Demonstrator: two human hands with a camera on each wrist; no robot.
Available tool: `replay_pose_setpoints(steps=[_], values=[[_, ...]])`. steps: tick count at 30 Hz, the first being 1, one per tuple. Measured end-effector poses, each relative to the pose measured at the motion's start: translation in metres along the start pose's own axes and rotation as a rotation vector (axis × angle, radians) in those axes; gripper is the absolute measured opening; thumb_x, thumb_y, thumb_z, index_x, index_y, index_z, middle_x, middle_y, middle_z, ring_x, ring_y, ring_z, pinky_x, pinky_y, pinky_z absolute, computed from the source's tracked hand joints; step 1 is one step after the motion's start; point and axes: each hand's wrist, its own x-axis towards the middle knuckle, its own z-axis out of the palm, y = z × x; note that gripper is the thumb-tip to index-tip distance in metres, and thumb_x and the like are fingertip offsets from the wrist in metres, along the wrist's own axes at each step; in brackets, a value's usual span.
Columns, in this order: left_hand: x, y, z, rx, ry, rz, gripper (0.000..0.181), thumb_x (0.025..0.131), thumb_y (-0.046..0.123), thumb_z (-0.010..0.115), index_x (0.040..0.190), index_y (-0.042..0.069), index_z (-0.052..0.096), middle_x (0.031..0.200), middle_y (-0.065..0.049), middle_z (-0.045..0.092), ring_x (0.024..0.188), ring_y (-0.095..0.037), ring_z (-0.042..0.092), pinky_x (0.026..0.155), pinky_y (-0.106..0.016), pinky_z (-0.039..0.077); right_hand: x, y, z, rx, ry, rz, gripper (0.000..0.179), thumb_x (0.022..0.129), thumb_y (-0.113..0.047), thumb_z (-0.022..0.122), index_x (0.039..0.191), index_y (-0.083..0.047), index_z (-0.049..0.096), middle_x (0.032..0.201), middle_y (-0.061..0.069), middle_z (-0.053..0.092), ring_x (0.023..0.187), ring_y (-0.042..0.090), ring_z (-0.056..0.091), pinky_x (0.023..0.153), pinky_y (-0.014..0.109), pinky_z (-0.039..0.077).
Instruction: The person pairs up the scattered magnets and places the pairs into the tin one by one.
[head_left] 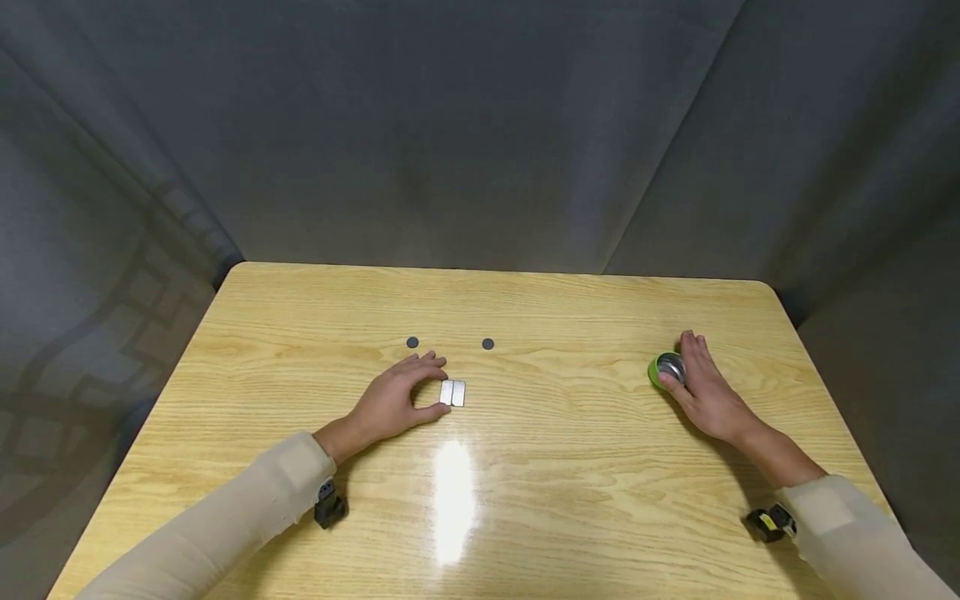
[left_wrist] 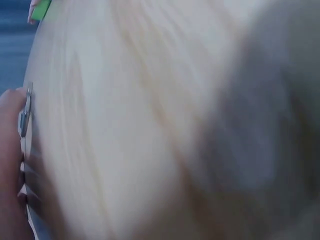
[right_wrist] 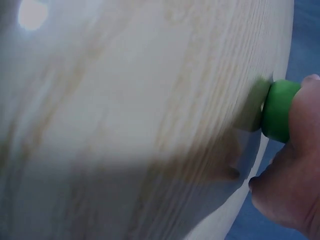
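My left hand [head_left: 392,402] pinches a small silver plate [head_left: 459,393], which has a dark line down its middle, by its left part between thumb and index finger. The plate lies on or just above the table. In the left wrist view the silver plate [left_wrist: 25,112] shows edge-on beside the fingers. Toward the right side of the table, my right hand [head_left: 712,400] holds a small round green cup [head_left: 656,372] with a shiny metal inside. Its thumb is at the near rim and the fingers lie along the right side. The green cup [right_wrist: 280,110] also appears in the right wrist view.
Two small dark discs [head_left: 412,342] lie apart on the wooden table [head_left: 555,467], beyond the silver plate. Grey cloth walls [head_left: 450,150] stand around the table's back and sides. A bright reflection falls on the tabletop between the arms.
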Motion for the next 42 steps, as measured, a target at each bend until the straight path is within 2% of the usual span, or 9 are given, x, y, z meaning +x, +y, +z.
replay_pose_setpoints(steps=[4,11,20,25,28,30,32,34,42], values=[[0.002,0.006,0.002,0.037,0.014,-0.017,0.049,0.086,0.042,0.083,0.121,0.01,0.07,0.14,-0.01,0.062,0.139,-0.028,0.049,0.118,-0.045,0.034,0.0,0.0,-0.001,0.002,-0.004,-0.001,0.08,0.112,-0.032,0.043,0.155,0.016,-0.003,0.158,0.044,-0.002,0.149,0.054,-0.008,0.12,0.062,0.0],[0.009,0.013,0.004,0.078,0.035,-0.005,0.038,0.085,0.036,0.085,0.112,0.012,0.073,0.138,-0.013,0.06,0.131,-0.033,0.054,0.111,-0.05,0.04,0.001,-0.001,-0.002,-0.004,-0.01,0.009,0.081,0.111,-0.034,0.043,0.155,0.016,-0.004,0.159,0.044,-0.003,0.149,0.054,-0.009,0.12,0.063,0.001],[0.011,0.016,0.006,0.025,0.002,-0.042,0.038,0.085,0.028,0.086,0.109,0.007,0.066,0.142,-0.018,0.055,0.135,-0.038,0.047,0.114,-0.056,0.033,0.002,-0.001,-0.003,-0.012,-0.012,0.009,0.081,0.111,-0.035,0.042,0.155,0.016,-0.004,0.158,0.044,-0.003,0.149,0.055,-0.008,0.119,0.063,0.002],[0.01,0.019,0.007,-0.001,-0.006,-0.055,0.036,0.086,0.025,0.085,0.108,0.008,0.062,0.14,-0.016,0.055,0.134,-0.035,0.047,0.113,-0.053,0.035,0.001,-0.002,-0.002,-0.018,-0.009,0.008,0.081,0.111,-0.035,0.043,0.155,0.016,-0.003,0.158,0.044,-0.002,0.149,0.055,-0.007,0.12,0.063,0.002],[0.01,0.023,0.006,-0.038,-0.01,-0.06,0.034,0.088,0.021,0.083,0.109,0.009,0.06,0.128,-0.011,0.06,0.121,-0.029,0.054,0.105,-0.047,0.045,0.001,-0.002,-0.001,-0.019,-0.011,0.013,0.081,0.111,-0.035,0.043,0.155,0.015,-0.003,0.159,0.043,-0.002,0.149,0.055,-0.007,0.119,0.064,0.003],[0.009,0.025,0.005,-0.07,-0.024,-0.069,0.034,0.089,0.018,0.082,0.11,0.01,0.058,0.116,-0.007,0.061,0.104,-0.022,0.058,0.092,-0.041,0.051,0.0,-0.002,-0.001,-0.019,-0.012,0.015,0.081,0.111,-0.035,0.044,0.155,0.015,-0.003,0.159,0.043,-0.002,0.149,0.055,-0.006,0.119,0.064,0.004],[0.008,0.027,0.005,-0.109,-0.045,-0.087,0.033,0.09,0.015,0.081,0.112,0.01,0.057,0.105,-0.002,0.06,0.09,-0.016,0.056,0.078,-0.034,0.052,0.0,-0.003,-0.001,-0.021,-0.011,0.015,0.081,0.111,-0.034,0.044,0.155,0.016,-0.002,0.159,0.043,-0.001,0.149,0.055,-0.006,0.119,0.064,0.004],[0.008,0.028,0.004,-0.137,-0.058,-0.102,0.033,0.09,0.014,0.08,0.113,0.011,0.056,0.099,0.001,0.06,0.082,-0.012,0.054,0.071,-0.03,0.05,0.0,-0.003,-0.001,-0.021,-0.009,0.014,0.081,0.111,-0.034,0.044,0.155,0.016,-0.002,0.159,0.044,-0.001,0.149,0.055,-0.006,0.119,0.064,0.004],[0.009,0.026,0.004,-0.254,-0.029,-0.121,0.025,0.09,0.009,0.078,0.11,0.01,0.063,0.092,0.003,0.065,0.082,-0.01,0.058,0.073,-0.028,0.051,0.0,-0.002,0.0,-0.016,-0.006,0.015,0.081,0.111,-0.034,0.044,0.155,0.016,-0.002,0.158,0.044,-0.001,0.149,0.055,-0.006,0.119,0.064,0.004]])
